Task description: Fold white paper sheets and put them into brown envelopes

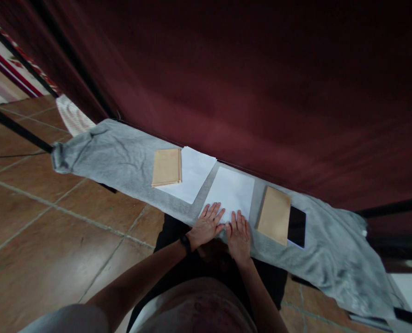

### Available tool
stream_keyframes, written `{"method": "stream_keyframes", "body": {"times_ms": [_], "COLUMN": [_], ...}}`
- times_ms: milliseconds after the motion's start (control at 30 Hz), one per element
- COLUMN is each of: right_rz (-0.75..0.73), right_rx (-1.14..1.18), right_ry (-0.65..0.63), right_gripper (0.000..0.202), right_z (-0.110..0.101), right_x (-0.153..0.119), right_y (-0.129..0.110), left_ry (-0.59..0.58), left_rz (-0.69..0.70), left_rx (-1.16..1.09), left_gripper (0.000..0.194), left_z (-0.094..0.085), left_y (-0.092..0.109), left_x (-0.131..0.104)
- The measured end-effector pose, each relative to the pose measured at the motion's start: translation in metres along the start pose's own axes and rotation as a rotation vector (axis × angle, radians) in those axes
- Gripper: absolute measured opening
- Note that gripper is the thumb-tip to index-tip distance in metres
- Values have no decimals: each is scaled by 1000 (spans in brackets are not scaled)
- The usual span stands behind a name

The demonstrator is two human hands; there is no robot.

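Observation:
A white sheet of paper (231, 192) lies on a narrow table covered with grey cloth (115, 155). My left hand (207, 225) rests flat on the sheet's near edge, fingers spread. My right hand (238, 233) lies flat beside it on the same edge, fingers together and pointing away. Neither hand holds anything. A black band sits on my left wrist.
A tan envelope (166, 167) lies on a second white sheet (193, 178) to the left. Another tan envelope (274, 214) and a dark phone (297, 226) lie to the right. A dark red curtain (261, 92) hangs behind the table. Tiled floor (35, 222) is at left.

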State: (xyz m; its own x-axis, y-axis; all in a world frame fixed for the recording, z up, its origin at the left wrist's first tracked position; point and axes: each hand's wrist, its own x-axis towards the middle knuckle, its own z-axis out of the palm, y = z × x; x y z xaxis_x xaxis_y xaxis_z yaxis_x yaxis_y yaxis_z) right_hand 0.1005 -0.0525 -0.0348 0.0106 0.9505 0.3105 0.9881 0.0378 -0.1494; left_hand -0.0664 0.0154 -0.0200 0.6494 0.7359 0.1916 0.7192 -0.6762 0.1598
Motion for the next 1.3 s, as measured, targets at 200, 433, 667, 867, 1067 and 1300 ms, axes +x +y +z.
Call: {"method": "stream_keyframes", "body": {"times_ms": [200,433,667,867,1067,1300], "right_rz": [27,49,87,91,102,109], "right_rx": [19,-16,-1,-3,5,-7], "right_ry": [31,48,64,94,121,159], "right_gripper": [58,57,54,54,54,52], "right_z": [3,6,9,8,7,4], "right_x": [-5,-4,-4,-1,-1,2], "right_y": [4,4,1,0,0,-4], "left_ry": [-6,33,17,72,123,150], "left_rz": [8,11,71,19,-158,-115], "left_rx": [14,-1,-67,-46,9,-15], "left_gripper": [59,53,57,59,62,62], "left_z": [-1,3,22,34,31,36], "left_y": [0,-1,19,0,-48,-36], "left_x": [0,13,67,91,91,126]}}
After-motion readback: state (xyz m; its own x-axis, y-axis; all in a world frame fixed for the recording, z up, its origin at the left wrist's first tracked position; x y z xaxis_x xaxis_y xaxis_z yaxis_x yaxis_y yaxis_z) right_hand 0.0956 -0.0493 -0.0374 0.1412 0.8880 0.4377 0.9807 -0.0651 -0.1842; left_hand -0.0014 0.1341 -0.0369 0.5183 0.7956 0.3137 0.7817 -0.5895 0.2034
